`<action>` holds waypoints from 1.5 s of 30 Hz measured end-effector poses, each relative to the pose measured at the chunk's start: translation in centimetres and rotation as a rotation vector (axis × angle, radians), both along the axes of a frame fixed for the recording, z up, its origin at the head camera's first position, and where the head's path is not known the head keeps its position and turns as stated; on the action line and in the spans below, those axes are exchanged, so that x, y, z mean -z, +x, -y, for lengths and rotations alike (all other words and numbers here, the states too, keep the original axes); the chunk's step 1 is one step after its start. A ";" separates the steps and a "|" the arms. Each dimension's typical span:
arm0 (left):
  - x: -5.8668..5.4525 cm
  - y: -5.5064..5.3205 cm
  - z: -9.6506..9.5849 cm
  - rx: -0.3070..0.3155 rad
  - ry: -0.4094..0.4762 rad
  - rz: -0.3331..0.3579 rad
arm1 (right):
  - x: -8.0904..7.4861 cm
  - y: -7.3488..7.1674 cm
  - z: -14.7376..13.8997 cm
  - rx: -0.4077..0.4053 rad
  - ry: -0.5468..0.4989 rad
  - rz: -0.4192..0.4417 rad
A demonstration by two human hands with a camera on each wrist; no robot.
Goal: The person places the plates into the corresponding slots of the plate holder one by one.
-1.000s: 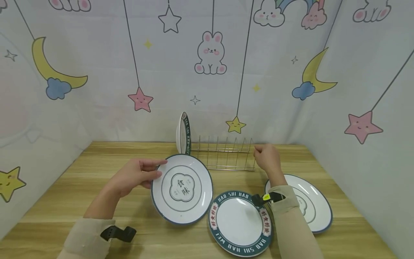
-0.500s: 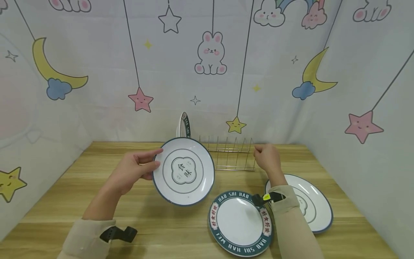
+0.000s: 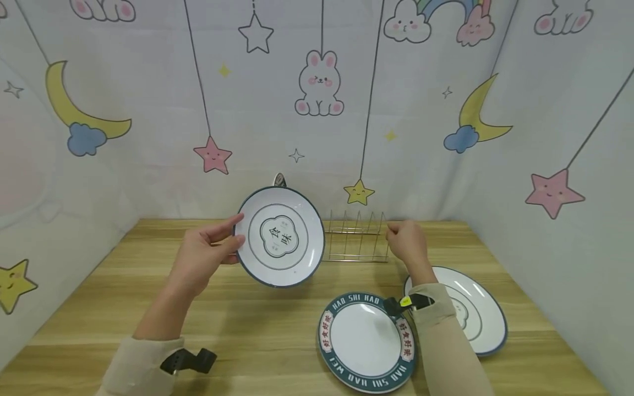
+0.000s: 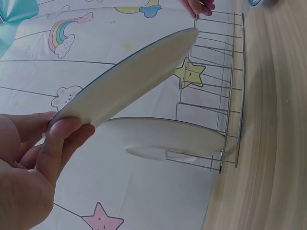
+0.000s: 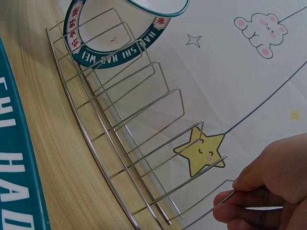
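My left hand (image 3: 203, 250) pinches the left edge of a white plate (image 3: 279, 236) with a thin blue rim, thumb on the printed face. The plate is raised and tilted up in front of the left end of a wire plate rack (image 3: 354, 260). A plate with a green lettered band (image 5: 96, 28) stands on edge in that end; in the head view only its top (image 3: 280, 180) shows behind the held plate. In the left wrist view the held plate (image 4: 124, 76) is apart from the rack wires. My right hand (image 3: 408, 247) pinches the wire at the rack's right end.
A green-banded plate (image 3: 366, 338) lies flat on the wooden table (image 3: 89, 313), near the front. Right of it lies an oval-looking white plate (image 3: 482, 319) with a blue rim, partly under my right forearm. A cartoon-printed cloth wall (image 3: 163, 110) stands close behind the rack.
My left hand has lifted the white plate up and away from me toward the rack, so it now covers most of the standing plate. The right hand keeps its hold on the rack.
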State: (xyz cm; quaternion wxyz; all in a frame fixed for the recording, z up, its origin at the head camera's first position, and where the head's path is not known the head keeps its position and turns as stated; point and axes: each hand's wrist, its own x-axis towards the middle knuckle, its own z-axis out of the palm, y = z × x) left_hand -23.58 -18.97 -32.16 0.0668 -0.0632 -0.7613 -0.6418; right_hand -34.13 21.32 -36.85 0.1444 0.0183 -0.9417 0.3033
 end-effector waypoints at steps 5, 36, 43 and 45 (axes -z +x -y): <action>0.1 -0.1 -0.9 -0.045 0.016 -0.059 | 0.1 0.0 0.0 0.004 0.011 -0.006; 0.0 -1.5 -5.0 -0.305 0.095 -0.347 | 0.0 -0.3 0.2 0.000 0.010 0.027; 0.1 -1.8 -5.6 -0.366 0.067 -0.413 | 0.0 -0.2 0.2 0.002 0.012 0.031; 0.1 -2.0 -5.8 -0.382 0.042 -0.447 | 0.0 -0.2 0.2 0.005 0.013 0.029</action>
